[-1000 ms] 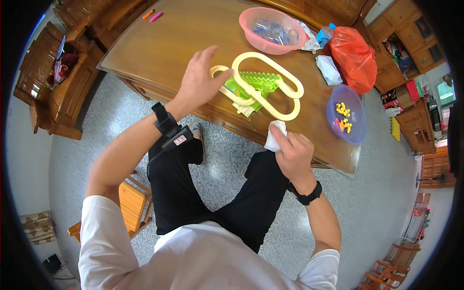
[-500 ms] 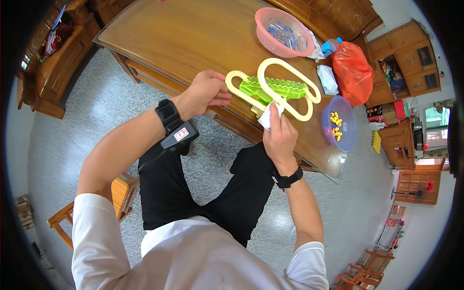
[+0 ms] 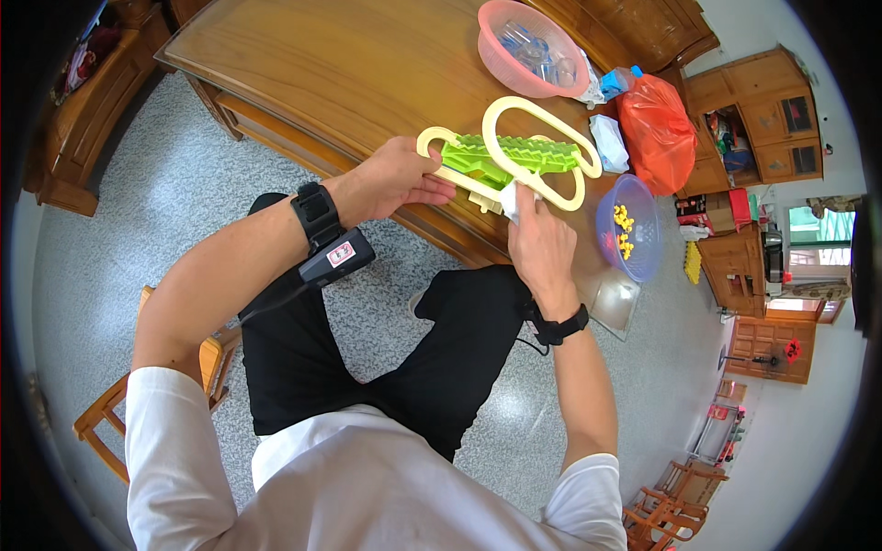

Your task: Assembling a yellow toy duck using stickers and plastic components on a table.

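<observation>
A plastic toy track [image 3: 510, 163], with a green stepped middle and cream oval loops, is at the table's near edge. My left hand [image 3: 400, 181] grips its left end, the thumb above and the fingers below the cream frame. My right hand [image 3: 544, 243] is closed on a crumpled white tissue [image 3: 509, 199], pressed against the near side of the track. My right fingertips are partly hidden by the tissue and the cream loop.
Behind the track stands a pink basket [image 3: 533, 50] with clear plastic pieces. To the right are a white tissue pack [image 3: 608, 143], a red plastic bag [image 3: 658, 135], a blue-labelled bottle [image 3: 617, 84] and a purple basin [image 3: 643, 225] holding small yellow pieces. A wooden stool [image 3: 101, 424] is at lower left.
My left hand has moved right and taken hold of the track's left end. The right hand keeps the tissue against the track's near side. The whole view has shifted slightly.
</observation>
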`<control>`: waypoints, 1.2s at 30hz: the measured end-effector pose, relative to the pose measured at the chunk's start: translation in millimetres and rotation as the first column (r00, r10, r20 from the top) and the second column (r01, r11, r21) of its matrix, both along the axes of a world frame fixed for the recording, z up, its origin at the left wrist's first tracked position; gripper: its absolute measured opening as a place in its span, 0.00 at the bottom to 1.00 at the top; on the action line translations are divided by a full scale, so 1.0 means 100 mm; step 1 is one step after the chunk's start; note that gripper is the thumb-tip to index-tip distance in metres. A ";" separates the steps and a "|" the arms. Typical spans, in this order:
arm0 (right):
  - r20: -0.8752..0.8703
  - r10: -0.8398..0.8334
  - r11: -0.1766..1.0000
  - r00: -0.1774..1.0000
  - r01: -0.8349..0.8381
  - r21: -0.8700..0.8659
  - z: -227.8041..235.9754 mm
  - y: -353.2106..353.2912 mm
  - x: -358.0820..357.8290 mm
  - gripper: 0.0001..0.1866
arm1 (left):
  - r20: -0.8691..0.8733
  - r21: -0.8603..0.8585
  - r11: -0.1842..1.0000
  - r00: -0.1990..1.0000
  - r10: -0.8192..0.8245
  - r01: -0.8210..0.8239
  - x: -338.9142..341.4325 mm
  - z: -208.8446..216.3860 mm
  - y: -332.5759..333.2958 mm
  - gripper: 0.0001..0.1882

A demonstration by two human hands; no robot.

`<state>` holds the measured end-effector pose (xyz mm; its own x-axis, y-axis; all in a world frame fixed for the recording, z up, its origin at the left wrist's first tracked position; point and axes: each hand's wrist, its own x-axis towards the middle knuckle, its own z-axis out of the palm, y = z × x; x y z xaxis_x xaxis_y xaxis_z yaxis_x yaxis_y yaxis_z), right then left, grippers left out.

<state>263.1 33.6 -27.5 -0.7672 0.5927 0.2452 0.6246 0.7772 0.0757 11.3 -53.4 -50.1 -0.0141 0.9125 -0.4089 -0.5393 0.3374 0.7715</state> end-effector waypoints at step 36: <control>-0.274 0.223 0.971 0.936 -0.237 -0.020 -0.01 0.14 0.09 0.25 | 0.160 -0.024 0.952 0.939 0.305 -0.305 0.39 -0.02 -0.12 0.14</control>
<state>271.9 47.5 -28.5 -0.7942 0.4254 0.4339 0.4199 0.9004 -0.1141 50.8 -65.8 -52.1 -0.2268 0.8752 -0.4273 -0.7321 0.1361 0.6674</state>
